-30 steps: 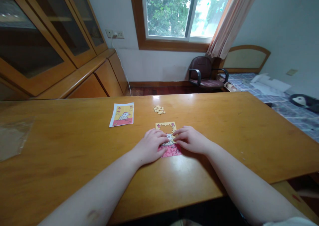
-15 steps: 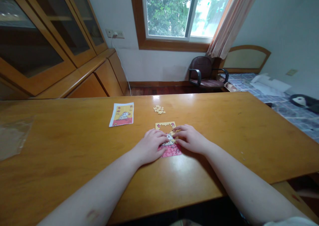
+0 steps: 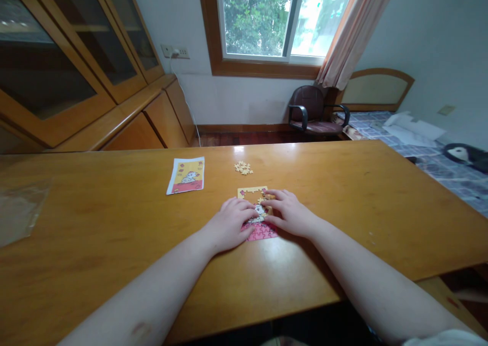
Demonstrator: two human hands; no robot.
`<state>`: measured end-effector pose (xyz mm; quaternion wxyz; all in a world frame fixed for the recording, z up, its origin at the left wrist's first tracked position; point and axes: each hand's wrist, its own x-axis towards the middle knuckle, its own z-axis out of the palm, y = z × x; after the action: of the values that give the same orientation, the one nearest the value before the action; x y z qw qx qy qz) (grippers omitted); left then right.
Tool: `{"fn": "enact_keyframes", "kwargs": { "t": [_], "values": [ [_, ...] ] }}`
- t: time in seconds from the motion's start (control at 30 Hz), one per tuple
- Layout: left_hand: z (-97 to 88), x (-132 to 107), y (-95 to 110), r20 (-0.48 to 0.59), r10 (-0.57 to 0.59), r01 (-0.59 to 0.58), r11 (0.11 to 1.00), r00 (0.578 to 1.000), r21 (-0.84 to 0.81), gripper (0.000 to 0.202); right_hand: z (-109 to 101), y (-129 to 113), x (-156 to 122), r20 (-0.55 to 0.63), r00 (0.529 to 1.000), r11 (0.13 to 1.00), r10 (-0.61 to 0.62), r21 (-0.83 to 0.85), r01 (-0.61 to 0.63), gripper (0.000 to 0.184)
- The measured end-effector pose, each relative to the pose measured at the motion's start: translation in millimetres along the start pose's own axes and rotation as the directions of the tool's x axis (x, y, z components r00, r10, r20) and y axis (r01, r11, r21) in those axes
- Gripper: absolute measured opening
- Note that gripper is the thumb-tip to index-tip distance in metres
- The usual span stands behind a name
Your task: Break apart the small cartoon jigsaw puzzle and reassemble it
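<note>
Near the front edge of the wooden table (image 3: 324,178), reaching in with both bare hands over a partly assembled jigsaw puzzle (image 3: 262,230), lying flat between them. Resting the left hand (image 3: 234,223) on the puzzle's left side, with gently curved fingers over the middle and with the thumb spread apart, lower down over the pink part. Bringing the right hand (image 3: 292,213) in from the opposite side, with fingers bent and spaced and with the thumb lower, near the white cartoon animal. Just at those fingertips, showing a small yellow piece (image 3: 261,200); too small to tell whether gripped or merely touched. Between the fingers, revealing joined pink along the bottom, part of the animal above, and a yellow border around a gap of bare tabletop. Beyond the puzzle, piled loosely, pale yellow puzzle pieces (image 3: 243,168); farther left, laid flat, a printed picture card (image 3: 186,176) with a white animal on yellow and pink. At the far left, lying on the tabletop, a clear plastic bag (image 3: 21,211). Past the table, standing below the window (image 3: 255,20), a dark red armchair (image 3: 312,112), close to a bed (image 3: 442,175) with checked bedding.
</note>
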<state>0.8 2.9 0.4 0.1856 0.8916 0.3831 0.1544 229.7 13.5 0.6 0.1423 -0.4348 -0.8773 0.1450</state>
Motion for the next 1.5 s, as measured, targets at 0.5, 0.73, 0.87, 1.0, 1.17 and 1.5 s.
{"fn": "enact_keyframes", "kwargs": {
  "t": [0.5,0.73,0.87,1.0,1.17,1.5],
  "values": [
    [0.4,0,1,0.004,-0.005,0.005,1.000,1.000,-0.026,0.026,1,1,1,0.019,1.000,1.000,0.000,0.001,0.000,0.043],
    [1.0,2,0,-0.092,-0.055,0.049,0.997,0.994,-0.065,0.028,1,2,0,-0.051,0.998,0.995,0.047,0.092,-0.042,0.050],
    [0.1,4,-2,-0.122,-0.120,0.107,0.988,0.985,-0.108,0.023,-3,11,19,0.024,0.990,0.988,0.137,-0.072,-0.135,0.063],
    [-1.6,5,-5,-0.151,-0.193,0.171,0.974,0.969,-0.149,0.019,-5,29,64,0.034,0.987,0.974,0.155,-0.172,-0.147,0.068],
    [-2.7,7,-8,-0.177,-0.238,0.200,0.957,0.955,-0.209,0.018,3,53,105,-0.030,0.995,0.982,0.092,-0.164,-0.096,0.042],
    [-2.6,8,-7,-0.186,-0.288,0.234,0.935,0.939,-0.266,0.017,13,52,106,-0.077,0.997,0.984,0.001,-0.176,-0.015,0.051]
  ]
}}
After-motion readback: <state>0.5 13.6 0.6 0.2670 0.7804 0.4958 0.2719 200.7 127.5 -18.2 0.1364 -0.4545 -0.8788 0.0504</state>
